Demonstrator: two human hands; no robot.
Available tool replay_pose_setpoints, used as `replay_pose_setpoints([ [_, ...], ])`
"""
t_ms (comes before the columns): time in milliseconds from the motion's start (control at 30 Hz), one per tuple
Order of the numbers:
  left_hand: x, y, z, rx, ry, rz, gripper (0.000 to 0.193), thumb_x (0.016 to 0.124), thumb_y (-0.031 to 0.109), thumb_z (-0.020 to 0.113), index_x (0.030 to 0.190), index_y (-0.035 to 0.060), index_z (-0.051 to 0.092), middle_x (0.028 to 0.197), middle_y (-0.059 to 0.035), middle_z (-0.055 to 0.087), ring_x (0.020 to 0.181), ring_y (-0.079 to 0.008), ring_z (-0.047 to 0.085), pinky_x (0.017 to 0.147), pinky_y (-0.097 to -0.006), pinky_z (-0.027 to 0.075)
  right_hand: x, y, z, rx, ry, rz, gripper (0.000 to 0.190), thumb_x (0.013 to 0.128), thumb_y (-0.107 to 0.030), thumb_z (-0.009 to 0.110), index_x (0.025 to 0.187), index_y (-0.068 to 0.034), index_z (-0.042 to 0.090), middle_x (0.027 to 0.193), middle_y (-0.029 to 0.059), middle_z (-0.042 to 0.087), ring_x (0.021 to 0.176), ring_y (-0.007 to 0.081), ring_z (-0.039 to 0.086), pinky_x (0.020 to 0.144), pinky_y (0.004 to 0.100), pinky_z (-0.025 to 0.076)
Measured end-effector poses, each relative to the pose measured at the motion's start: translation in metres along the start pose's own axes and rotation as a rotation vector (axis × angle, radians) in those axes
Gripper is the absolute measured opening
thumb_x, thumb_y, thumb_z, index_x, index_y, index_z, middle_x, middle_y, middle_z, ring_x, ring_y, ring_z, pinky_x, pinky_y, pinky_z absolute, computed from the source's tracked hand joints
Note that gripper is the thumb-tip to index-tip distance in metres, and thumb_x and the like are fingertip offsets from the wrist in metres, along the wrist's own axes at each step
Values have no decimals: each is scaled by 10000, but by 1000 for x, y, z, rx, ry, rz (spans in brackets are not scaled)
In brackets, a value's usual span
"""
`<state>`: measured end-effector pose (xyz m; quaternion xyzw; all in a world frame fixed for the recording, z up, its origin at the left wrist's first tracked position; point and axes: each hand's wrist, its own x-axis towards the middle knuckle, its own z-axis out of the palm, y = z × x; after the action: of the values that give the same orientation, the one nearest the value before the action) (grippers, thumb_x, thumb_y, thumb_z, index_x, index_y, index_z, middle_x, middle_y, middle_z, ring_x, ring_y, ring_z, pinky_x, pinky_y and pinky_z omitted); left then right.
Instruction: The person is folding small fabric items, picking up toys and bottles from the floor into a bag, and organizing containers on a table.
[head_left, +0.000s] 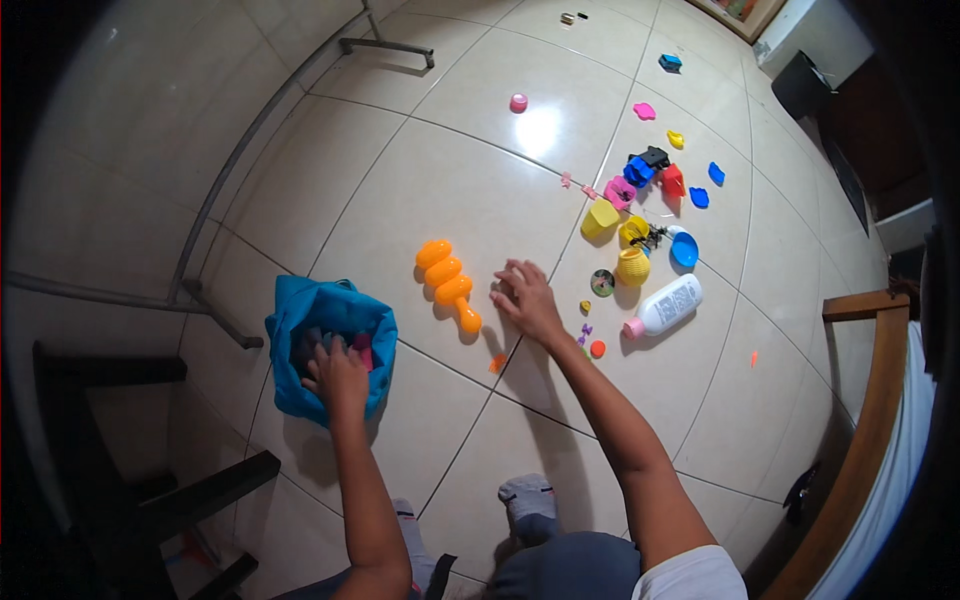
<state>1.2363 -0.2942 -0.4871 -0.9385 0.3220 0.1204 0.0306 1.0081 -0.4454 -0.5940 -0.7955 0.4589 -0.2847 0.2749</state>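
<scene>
My left hand (334, 379) reaches into the mouth of a teal fabric bag (382, 322) on the tiled floor. Its fingers are over pink and grey-blue items inside; I cannot tell whether it grips any. To the right, my right hand (529, 300) is held over the floor, fingers spread, holding nothing. An orange plastic rattle-like toy (448, 279) lies between the bag and that hand. Just below the hand is a small orange fork-like piece (497, 364). A purple bow-shaped piece (585, 334) and an orange-red disc (598, 349) lie right of my wrist.
A white bottle with pink cap (667, 306), a yellow woven-look pot (634, 267), a blue bowl (684, 249) and several colourful toys lie right. A pink round piece (518, 103) sits farther off. A metal rack (225, 176) and dark wooden furniture (112, 375) border the left.
</scene>
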Motion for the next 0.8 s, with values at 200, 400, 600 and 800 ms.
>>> replay_pose_setpoints([
  [200, 0, 11, -3, -397, -133, 164, 377, 818, 242, 544, 1142, 50, 530, 1318, -152, 383, 1202, -318, 365, 982, -463, 277, -24, 22, -46, 45, 177, 88, 233, 800, -216, 574, 969, -57, 597, 1105, 104, 551, 1088, 297, 464, 906, 424, 353],
  [400, -31, 86, 44, -615, 40, 748, 588, 792, 218, 619, 1312, 119, 362, 1395, -206, 216, 1271, -384, 232, 1028, -447, 226, -56, 55, -65, -281, 178, 107, 347, 810, -195, 559, 1126, -56, 528, 1273, 138, 420, 1210, 319, 351, 988, 435, 271],
  [600, -3, 105, 116, -548, 63, 475, 904, 747, 512, 595, 1404, 211, 52, 1409, -261, -20, 1271, -510, 13, 1012, -590, 83, -65, 31, -65, 102, 189, 78, 350, 824, -164, 531, 1158, -63, 507, 1329, 166, 356, 1258, 335, 286, 1030, 453, 208],
  [800, -39, 136, 118, -437, 67, 508, 802, 750, 411, 623, 1385, 222, 170, 1422, -193, 98, 1304, -420, 81, 1011, -585, 105, 22, 103, -111, -250, 528, 369, 509, 781, -325, 587, 1239, -148, 450, 1349, 152, 316, 1242, 350, 274, 1019, 450, 208],
])
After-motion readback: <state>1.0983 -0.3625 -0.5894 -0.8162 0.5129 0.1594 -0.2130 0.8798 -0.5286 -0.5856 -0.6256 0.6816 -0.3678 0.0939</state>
